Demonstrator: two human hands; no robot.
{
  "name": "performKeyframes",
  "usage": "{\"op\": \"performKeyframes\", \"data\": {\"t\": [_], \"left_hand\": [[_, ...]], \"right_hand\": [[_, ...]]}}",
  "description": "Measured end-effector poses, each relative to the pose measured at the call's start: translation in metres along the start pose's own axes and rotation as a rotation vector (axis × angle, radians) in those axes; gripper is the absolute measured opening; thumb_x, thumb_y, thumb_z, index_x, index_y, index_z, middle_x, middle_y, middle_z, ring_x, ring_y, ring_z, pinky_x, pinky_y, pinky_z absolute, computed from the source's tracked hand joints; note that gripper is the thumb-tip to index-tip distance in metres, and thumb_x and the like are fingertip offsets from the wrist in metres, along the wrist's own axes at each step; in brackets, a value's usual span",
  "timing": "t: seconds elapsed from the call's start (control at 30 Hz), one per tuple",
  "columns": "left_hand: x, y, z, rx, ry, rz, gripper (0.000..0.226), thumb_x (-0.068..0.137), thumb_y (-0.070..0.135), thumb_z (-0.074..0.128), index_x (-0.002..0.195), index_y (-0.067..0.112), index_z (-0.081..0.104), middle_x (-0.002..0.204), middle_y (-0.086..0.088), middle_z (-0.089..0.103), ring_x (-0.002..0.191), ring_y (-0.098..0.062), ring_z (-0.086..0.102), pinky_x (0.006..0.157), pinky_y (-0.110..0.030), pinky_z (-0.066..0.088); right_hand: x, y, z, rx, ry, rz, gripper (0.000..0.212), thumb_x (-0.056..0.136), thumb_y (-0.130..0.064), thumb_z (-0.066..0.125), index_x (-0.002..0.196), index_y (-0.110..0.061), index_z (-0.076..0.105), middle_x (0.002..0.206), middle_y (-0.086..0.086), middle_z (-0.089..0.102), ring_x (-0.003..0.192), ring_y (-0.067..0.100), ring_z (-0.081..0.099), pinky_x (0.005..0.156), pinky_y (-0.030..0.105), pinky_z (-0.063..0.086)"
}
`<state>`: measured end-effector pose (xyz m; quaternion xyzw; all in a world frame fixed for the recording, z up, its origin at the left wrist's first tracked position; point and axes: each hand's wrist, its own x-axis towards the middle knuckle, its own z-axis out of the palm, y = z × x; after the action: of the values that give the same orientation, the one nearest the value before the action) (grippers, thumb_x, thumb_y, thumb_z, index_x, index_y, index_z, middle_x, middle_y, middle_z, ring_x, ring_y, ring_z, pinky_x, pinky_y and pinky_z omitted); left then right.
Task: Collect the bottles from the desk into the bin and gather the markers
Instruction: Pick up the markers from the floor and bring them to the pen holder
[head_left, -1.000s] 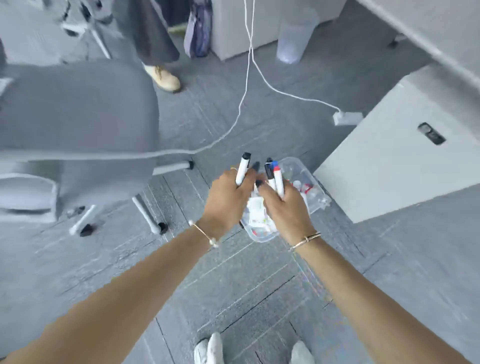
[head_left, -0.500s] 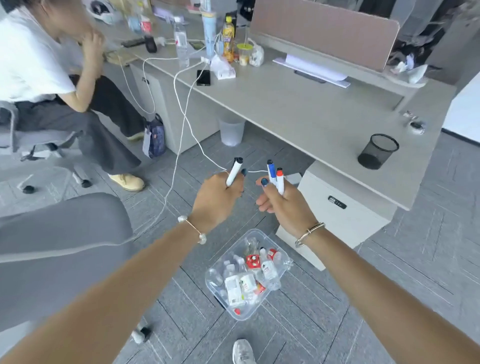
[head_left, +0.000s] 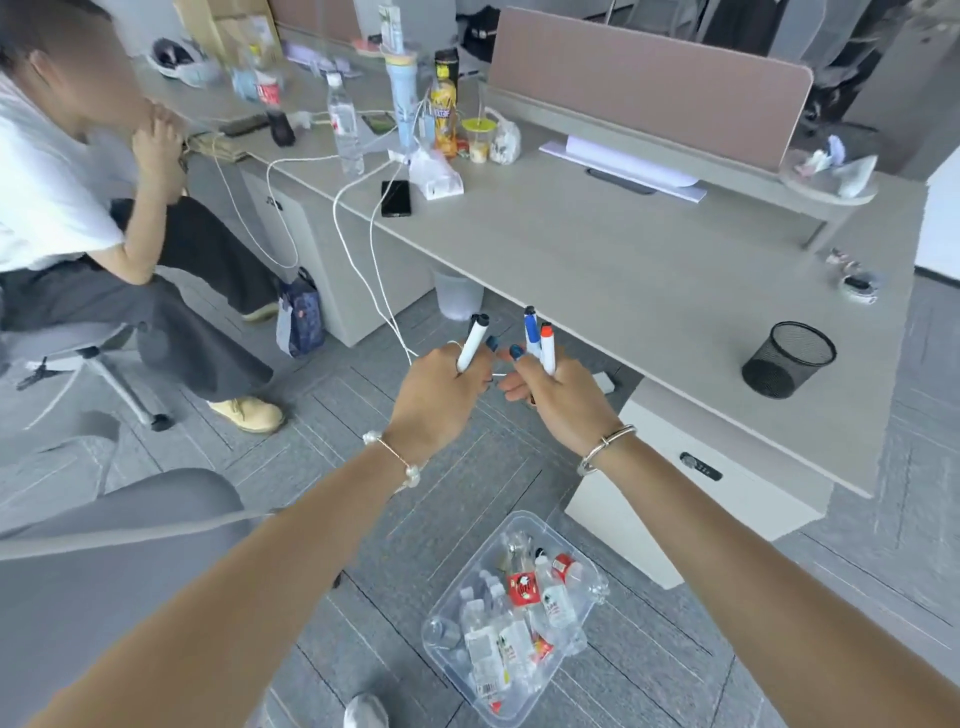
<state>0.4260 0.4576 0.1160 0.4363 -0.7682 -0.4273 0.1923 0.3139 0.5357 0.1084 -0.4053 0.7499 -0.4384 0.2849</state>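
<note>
Now gathering step, judged from grip. Left hand (head_left: 441, 387) wraps black marker (head_left: 471, 344), cap up. Right hand (head_left: 558, 392) wraps blue marker (head_left: 531, 332) and red marker (head_left: 547, 347), caps up, the two touching. Hands near each other above floor, in front of desk (head_left: 597, 249). Bin (head_left: 558, 660) with bottles (head_left: 522, 613) on floor below. Mesh cup (head_left: 789, 358) on desk, right: likely home. Advice: pass black into right fist, align caps, carry bunch upright, lower into cup without tipping it.
</note>
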Motion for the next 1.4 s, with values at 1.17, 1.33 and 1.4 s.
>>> {"op": "performKeyframes", "data": {"t": [1.17,1.33,1.4], "left_hand": [[0.379,0.093,0.047,0.021,-0.386,0.501,0.043,0.096,0.036,0.043,0.082,0.002,0.065,0.085,-0.012,0.072,0.083,-0.028,0.063,0.069,-0.032,0.045],[0.414,0.117,0.086,0.019,-0.493,0.571,0.043,0.096,0.036,0.042,0.081,0.003,0.065,0.084,-0.010,0.071,0.076,-0.025,0.060,0.061,-0.022,0.040],[0.425,0.129,0.103,0.033,-0.556,0.594,0.043,0.096,0.035,0.041,0.081,0.003,0.065,0.083,-0.008,0.071,0.071,-0.020,0.056,0.060,-0.021,0.039]], "right_hand": [[0.301,0.008,-0.084,0.256,0.573,0.182,0.025,0.093,-0.019,0.038,0.102,-0.014,0.061,0.091,0.005,0.069,0.085,0.018,0.065,0.068,0.022,0.046],[0.322,0.021,-0.115,0.271,0.651,0.226,0.025,0.093,-0.019,0.038,0.103,-0.013,0.060,0.090,0.005,0.068,0.082,0.018,0.064,0.064,0.021,0.043],[0.327,0.028,-0.126,0.259,0.696,0.243,0.024,0.093,-0.019,0.038,0.100,-0.014,0.060,0.088,0.004,0.067,0.082,0.018,0.064,0.063,0.020,0.041]]}}
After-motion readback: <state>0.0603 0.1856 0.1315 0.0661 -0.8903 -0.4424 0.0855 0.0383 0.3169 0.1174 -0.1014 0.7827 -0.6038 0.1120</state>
